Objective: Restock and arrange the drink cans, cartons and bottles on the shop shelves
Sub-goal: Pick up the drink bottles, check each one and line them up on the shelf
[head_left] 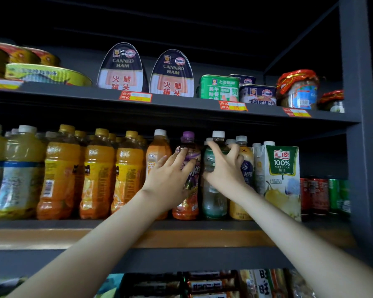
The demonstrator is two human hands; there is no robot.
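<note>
Arranging of bottles is being done on the front row of the middle shelf (52, 225). Green bottle (215, 203) with a white cap is being gripped at its shoulder by the right hand (224, 168), with the fingers curled round it and the thumb on the near side. It is standing upright with its base on the shelf, packed between the purple-capped bottle (188, 139) and a dark-labelled bottle (247, 166), and the pear juice carton (282, 168) is just beyond that. The left hand (170, 179) is being laid on the purple-capped bottle, fingers stretched nearly straight against its upper body and not wrapped round it, so the bottle is probably being steadied rather than lifted. Orange juice bottles (97, 173) are lined up further left, and cans (323, 196) are standing at the far right past the carton. Step judged: the green bottle is being seated or squared into its slot, with the row not yet tidied. The next move is judged to call for a slow, straight push or a label-out turn while the neighbour is being braced. The slot is tight, and the touching bottles could be tipped.
</note>
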